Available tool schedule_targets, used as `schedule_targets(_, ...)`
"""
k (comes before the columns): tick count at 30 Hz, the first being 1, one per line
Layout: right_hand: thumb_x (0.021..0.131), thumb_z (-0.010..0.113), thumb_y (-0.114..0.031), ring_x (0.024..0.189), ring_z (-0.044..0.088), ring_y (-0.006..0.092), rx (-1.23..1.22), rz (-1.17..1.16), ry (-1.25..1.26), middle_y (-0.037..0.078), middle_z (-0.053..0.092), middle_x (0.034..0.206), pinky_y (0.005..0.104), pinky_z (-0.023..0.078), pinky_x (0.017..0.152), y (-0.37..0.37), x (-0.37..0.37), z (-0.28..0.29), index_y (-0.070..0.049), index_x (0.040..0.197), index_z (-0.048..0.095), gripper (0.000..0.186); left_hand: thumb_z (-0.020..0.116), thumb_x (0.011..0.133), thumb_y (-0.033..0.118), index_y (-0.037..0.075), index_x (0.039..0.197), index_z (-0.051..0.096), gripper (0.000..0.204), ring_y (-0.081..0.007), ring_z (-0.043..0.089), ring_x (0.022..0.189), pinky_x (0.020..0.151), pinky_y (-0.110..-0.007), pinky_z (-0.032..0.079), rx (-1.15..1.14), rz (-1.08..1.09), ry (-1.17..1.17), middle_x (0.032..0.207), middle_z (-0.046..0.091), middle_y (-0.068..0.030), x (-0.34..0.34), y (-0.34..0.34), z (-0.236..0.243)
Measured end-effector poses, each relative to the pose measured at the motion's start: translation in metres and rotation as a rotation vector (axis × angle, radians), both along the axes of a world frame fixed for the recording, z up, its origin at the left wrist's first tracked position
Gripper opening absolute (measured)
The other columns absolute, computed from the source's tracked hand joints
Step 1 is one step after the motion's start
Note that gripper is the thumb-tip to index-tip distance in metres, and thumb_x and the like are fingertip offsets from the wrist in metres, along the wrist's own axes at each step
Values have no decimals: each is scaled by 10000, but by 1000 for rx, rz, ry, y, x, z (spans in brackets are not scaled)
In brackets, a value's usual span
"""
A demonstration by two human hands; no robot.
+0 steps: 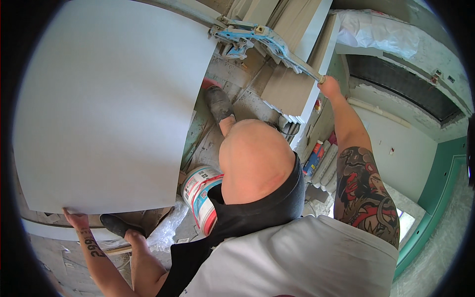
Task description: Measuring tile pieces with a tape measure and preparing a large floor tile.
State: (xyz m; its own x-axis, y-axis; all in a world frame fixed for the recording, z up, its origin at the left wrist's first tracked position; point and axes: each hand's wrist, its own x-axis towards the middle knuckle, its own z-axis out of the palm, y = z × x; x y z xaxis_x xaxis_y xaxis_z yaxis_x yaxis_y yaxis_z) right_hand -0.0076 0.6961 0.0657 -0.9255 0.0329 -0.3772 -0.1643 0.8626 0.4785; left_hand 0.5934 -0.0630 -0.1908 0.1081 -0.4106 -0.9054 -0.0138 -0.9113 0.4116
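A large white tile [109, 99] fills the left side of the view. My left hand [76, 219] grips its near edge at the lower left, the fingers partly hidden at the edge. Across the tile's far edge runs a metal rail [185, 15]. A worn blue and bare-metal tile cutter carriage [240, 35] sits at the tile's far right corner, its long handle [302, 64] reaching right. My right hand [329, 87] is closed round the end of that handle, with the arm stretched forward.
Beside my bent knee stands a white, red and blue bucket [200, 195]. Stacked wood-look planks [292, 89] lie at the far right. Rolled tubes [326, 166] stand near a wall on the right. Clear plastic wrap [170, 227] lies by the tile's near corner. Dust and scraps cover the floor.
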Motion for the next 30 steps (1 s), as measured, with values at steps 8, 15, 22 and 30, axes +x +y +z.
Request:
schedule_targets(8,730,661,-427,972,557,178,-649,-687,-278,127,597,1051,310,432,775,-47,-75,15,-9,1140,536,600,480,864,434,113,1236,478,492,-255,444,1160,974,-444,360,-43,2,-15,1250,494,-55,7,-5,5)
schedule_targets(15,696,616,-650,1121,498,283,-472,-708,-96,225,500,1229,376,383,922,-105,-86,-81,45,1159,539,838,468,867,462,138,1261,466,510,-261,417,1199,1000,-459,339,28,14,-9,1309,451,-53,-16,5,17)
schedule_targets(22,687,677,-553,1104,508,308,-479,-608,-9,230,510,1219,372,391,915,-70,-111,-118,29,1151,559,754,480,858,449,117,1245,476,509,-251,437,1166,978,-436,357,-13,-2,-3,1284,468,-50,-11,8,13)
schedule_targets(30,608,681,-517,1135,509,305,-434,-599,56,237,488,1254,332,391,953,-113,-98,-111,46,1142,563,785,484,859,442,135,1223,495,476,-242,442,1163,972,-436,361,-29,18,-14,1266,485,-38,-5,1,12)
